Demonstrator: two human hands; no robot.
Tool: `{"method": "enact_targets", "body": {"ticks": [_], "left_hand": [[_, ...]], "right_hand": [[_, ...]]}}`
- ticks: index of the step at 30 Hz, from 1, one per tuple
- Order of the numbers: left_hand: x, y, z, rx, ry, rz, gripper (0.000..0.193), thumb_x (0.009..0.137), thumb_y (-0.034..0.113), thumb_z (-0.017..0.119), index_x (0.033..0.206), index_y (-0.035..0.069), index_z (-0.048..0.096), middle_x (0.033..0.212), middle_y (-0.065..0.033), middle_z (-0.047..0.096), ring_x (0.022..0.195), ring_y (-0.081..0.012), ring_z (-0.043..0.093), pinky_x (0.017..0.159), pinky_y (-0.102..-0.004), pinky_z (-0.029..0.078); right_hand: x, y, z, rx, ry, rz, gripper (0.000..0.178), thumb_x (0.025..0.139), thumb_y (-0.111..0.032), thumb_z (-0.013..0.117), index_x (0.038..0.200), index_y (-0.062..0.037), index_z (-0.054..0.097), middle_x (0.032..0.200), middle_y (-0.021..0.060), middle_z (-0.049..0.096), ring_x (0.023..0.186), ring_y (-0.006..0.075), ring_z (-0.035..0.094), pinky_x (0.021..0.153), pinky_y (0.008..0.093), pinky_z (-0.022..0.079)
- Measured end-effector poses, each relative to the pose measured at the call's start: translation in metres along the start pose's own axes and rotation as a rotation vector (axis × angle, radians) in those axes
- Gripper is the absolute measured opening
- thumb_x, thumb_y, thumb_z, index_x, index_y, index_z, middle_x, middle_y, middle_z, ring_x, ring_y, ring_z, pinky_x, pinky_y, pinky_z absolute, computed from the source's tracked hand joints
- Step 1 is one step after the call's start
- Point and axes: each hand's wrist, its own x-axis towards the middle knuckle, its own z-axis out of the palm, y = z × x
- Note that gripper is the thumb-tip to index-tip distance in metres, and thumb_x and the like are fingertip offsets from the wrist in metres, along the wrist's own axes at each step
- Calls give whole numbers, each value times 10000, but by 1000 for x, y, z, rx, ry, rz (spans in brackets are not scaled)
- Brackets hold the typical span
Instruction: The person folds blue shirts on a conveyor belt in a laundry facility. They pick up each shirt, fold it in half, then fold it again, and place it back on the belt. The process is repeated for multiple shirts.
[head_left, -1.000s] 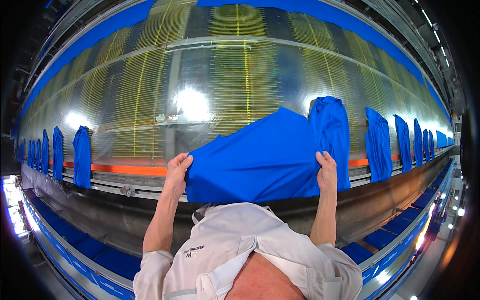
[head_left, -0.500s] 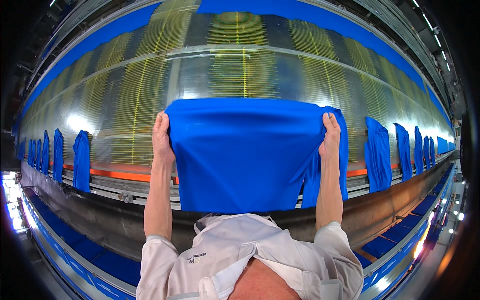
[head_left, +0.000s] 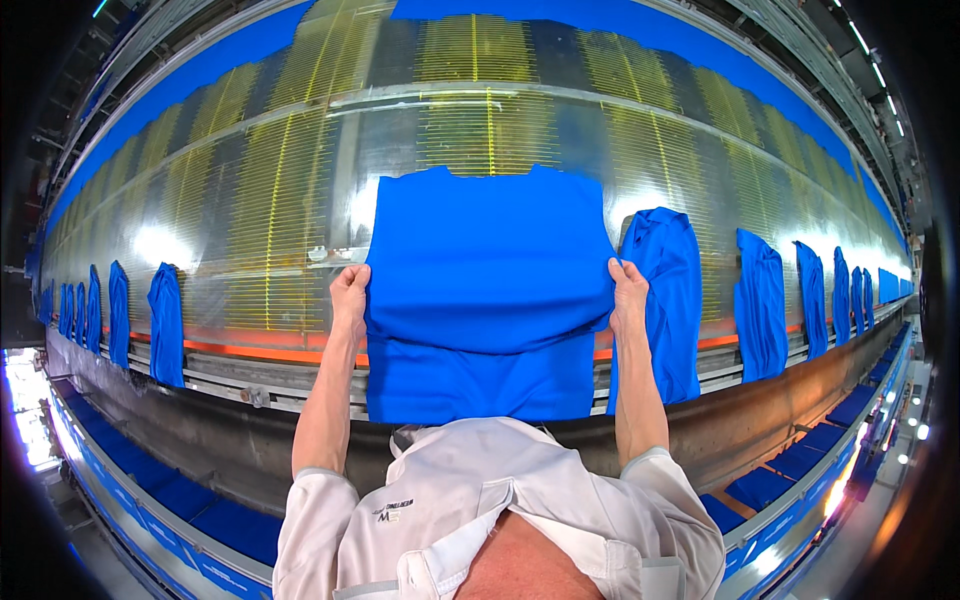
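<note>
A blue cut fabric panel, shaped like the body of a shirt with a dip at its top edge, is spread on the table before me. Its upper part lies flat, while a slack fold sags across the middle and its lower part reaches over the near edge. My left hand pinches the panel's left side. On the opposite side, my right hand has its fingers closed on the right edge. Just beyond my right wrist, a gathered blue fabric piece lies on the table.
The long grey table bears yellow line grids. Bunched blue pieces lie along its near edge, such as a left piece and a right piece. An orange strip and metal rail run along that edge. Blue cloth lies at the far side.
The panel has come down flatter, with its top edge now on the table. Both hands have moved inward and lower along its sides. The gathered piece at right now shows more fully.
</note>
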Motion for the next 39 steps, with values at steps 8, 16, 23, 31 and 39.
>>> {"method": "enact_targets", "body": {"ticks": [8,16,23,31,39], "left_hand": [[-25,-8,-13,-50,2,-33,173,912,169,637,956,1,631,806,0,623,697,-71,554,630,-231,462],[-33,-17,-21,-67,-18,-53,159,912,162,637,946,6,633,807,0,629,689,-72,561,627,-230,468],[-37,-18,-22,-39,-16,-65,151,909,164,642,944,17,639,804,5,630,695,-70,560,630,-226,464],[-37,-23,-24,20,-1,-25,163,909,172,644,930,10,642,806,2,632,702,-67,554,641,-223,456],[-37,-27,-27,81,-2,4,182,898,183,658,927,4,641,799,-1,632,695,-64,547,640,-221,452]], "right_hand": [[-21,18,-19,35,2,64,134,873,-138,669,902,-9,649,836,42,655,744,100,578,695,255,467],[-30,18,-24,-10,5,40,127,869,-131,672,888,-8,647,832,39,651,742,96,571,681,255,459],[-34,17,-26,-33,18,63,126,865,-135,677,885,-14,646,834,40,651,733,97,567,677,251,453],[-37,24,-32,-24,-9,68,138,866,-148,678,889,-17,644,837,31,650,746,93,565,689,258,454],[-39,25,-34,-38,-11,90,102,880,-143,667,877,-44,641,850,23,651,767,98,581,731,259,473]]}}
